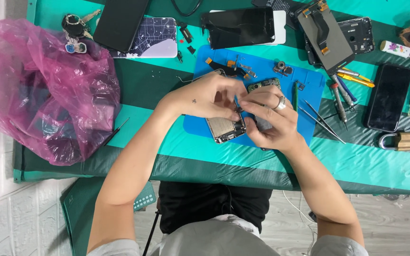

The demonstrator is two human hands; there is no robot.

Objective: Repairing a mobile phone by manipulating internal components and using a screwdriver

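A person sits at a counter (167, 156) covered in teal and dark green sheeting, both bare hands meeting over a blue mat (200, 124). The left hand (205, 97) is curled with its fingertips pinched together, grip closed on something too small to make out. The right hand (269, 118), a ring on one finger, cradles an opened phone (226, 129) from the side, fingers wrapped on its edge, grip closed on the phone; the thumb and forefinger also seem to pinch a thin blue tool at the point where the hands meet. The phone lies on the near part of the mat, its gold-coloured inside facing up, partly hidden by both hands. Just beyond the hands sit a small circuit board (264, 84) and loose flex parts (231, 68). Tweezers (321, 121) and screwdrivers (340, 97) lie to the right of the mat, a padlock (398, 141) and a dark phone (388, 97) further right. A pink plastic bag (48, 90) slumps at the far left, keys (75, 27) beyond it. To do this fine work well, I would judge it best to keep the phone steadied against the mat, wrists resting, and move the tiny part slowly so it cannot spring away.
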